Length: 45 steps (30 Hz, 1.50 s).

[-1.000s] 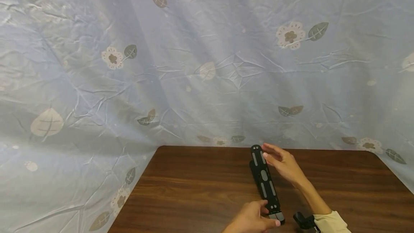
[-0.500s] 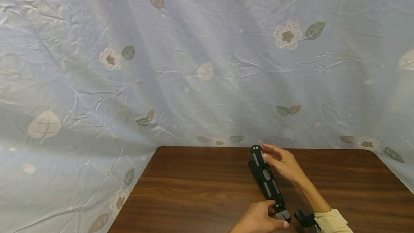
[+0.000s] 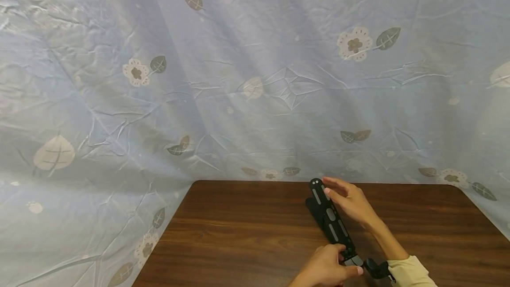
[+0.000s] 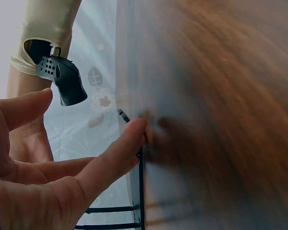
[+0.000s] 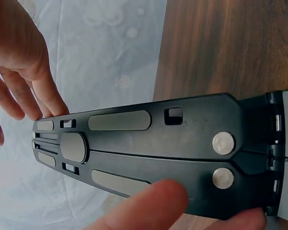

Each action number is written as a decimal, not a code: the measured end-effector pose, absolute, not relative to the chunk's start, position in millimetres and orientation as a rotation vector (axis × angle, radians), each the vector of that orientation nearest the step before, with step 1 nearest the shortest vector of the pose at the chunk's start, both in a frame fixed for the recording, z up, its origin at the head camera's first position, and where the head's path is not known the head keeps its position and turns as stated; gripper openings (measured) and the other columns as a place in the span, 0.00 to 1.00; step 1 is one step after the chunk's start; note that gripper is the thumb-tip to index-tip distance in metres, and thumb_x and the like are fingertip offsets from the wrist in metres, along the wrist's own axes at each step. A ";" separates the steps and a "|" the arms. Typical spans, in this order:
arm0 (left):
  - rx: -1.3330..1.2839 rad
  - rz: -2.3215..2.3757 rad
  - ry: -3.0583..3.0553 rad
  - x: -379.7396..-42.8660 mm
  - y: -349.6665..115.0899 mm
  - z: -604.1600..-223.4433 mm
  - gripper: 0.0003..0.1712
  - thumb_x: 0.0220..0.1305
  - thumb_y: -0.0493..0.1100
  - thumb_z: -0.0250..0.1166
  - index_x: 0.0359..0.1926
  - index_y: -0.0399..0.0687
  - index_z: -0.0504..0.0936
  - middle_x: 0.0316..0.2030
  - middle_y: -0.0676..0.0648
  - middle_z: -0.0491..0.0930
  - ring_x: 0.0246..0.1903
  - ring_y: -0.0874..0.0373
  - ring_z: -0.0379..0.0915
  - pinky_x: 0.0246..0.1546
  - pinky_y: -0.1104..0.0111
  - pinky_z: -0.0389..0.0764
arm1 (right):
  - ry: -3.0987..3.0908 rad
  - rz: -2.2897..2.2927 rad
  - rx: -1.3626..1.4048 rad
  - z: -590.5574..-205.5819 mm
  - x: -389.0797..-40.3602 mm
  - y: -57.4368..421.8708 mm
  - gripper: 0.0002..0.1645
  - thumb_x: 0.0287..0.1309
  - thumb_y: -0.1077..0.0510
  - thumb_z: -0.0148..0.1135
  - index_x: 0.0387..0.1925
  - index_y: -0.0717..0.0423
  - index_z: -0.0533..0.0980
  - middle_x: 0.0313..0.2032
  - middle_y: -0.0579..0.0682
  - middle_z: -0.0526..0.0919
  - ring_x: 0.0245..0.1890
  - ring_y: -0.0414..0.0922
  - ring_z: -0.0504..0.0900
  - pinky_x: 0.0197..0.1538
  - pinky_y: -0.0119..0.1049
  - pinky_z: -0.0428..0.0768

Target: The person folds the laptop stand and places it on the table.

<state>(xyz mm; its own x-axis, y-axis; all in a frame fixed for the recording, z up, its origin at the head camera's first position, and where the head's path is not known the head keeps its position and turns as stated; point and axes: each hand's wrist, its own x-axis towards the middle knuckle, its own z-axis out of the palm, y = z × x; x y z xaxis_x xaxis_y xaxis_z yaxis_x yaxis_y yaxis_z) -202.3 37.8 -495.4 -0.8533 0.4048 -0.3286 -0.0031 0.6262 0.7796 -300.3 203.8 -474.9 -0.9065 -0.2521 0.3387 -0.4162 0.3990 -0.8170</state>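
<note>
A long black folding stand (image 3: 331, 216) with grey pads and round studs is tilted over the brown table. My left hand (image 3: 328, 265) grips its near end, by the grey hinged end piece (image 3: 353, 260), thumb and fingertips at the edges. Fingertips of my right hand (image 3: 352, 203) touch the far end, thumb apart from the other fingers in the right wrist view. Under the left edge a further black part (image 3: 314, 211) sticks out. The right wrist view shows the stand's middle seam and hinge. In the left wrist view my left thumb and finger (image 4: 117, 148) are spread, the stand thin and edge-on.
The brown wooden table (image 3: 223, 234) reaches back to a pale blue curtain (image 3: 255, 123) printed with leaves and flowers. A black wrist camera (image 3: 376, 269) sits at the right forearm beside the yellow sleeve (image 3: 410, 271), near the stand's near end.
The stand's near end has swung to the right along with my left hand, and more of the black part shows at its left. My right hand has stayed nearly still.
</note>
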 end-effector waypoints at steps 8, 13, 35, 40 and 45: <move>0.310 1.180 2.365 -204.8 43.2 -496.4 0.31 0.66 0.55 0.77 0.65 0.48 0.85 0.41 0.47 0.89 0.25 0.55 0.87 0.49 0.56 0.89 | -2.488 1.547 0.614 -474.5 -301.9 204.1 0.29 0.80 0.49 0.60 0.75 0.53 0.73 0.73 0.60 0.78 0.69 0.64 0.80 0.61 0.40 0.88; 0.314 1.198 2.320 -206.5 41.2 -496.3 0.28 0.68 0.54 0.75 0.64 0.48 0.85 0.44 0.47 0.89 0.25 0.53 0.88 0.50 0.55 0.89 | -2.500 1.522 0.579 -476.0 -300.8 206.9 0.29 0.81 0.49 0.60 0.76 0.53 0.72 0.72 0.61 0.78 0.69 0.64 0.80 0.60 0.38 0.87; 0.449 1.248 2.249 -208.4 24.9 -502.4 0.26 0.72 0.49 0.72 0.67 0.46 0.83 0.55 0.44 0.90 0.28 0.51 0.89 0.47 0.63 0.90 | -2.553 1.506 0.476 -498.1 -279.8 224.3 0.31 0.80 0.45 0.59 0.76 0.50 0.71 0.73 0.58 0.78 0.70 0.64 0.80 0.64 0.55 0.85; 0.471 1.268 2.235 -210.2 18.6 -505.9 0.27 0.73 0.49 0.71 0.67 0.44 0.82 0.55 0.44 0.90 0.30 0.50 0.90 0.41 0.64 0.90 | -2.547 1.481 0.483 -499.3 -275.0 224.6 0.31 0.80 0.46 0.60 0.76 0.54 0.72 0.72 0.61 0.79 0.69 0.66 0.80 0.65 0.63 0.82; 0.489 1.344 2.199 -214.0 7.9 -507.6 0.30 0.73 0.48 0.71 0.70 0.39 0.79 0.56 0.43 0.89 0.31 0.51 0.88 0.36 0.66 0.89 | -2.556 1.483 0.448 -500.6 -267.4 225.4 0.32 0.78 0.47 0.63 0.75 0.54 0.72 0.71 0.63 0.79 0.66 0.68 0.82 0.60 0.62 0.86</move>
<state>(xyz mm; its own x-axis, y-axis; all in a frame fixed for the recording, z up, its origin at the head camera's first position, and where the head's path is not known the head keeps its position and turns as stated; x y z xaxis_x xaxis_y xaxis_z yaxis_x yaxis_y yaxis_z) -214.0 7.9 -507.6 -0.8037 0.5459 -0.2368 0.0386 0.4448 0.8948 -267.4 225.4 -500.6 -0.9437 -0.1795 0.2779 -0.3304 0.4660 -0.8208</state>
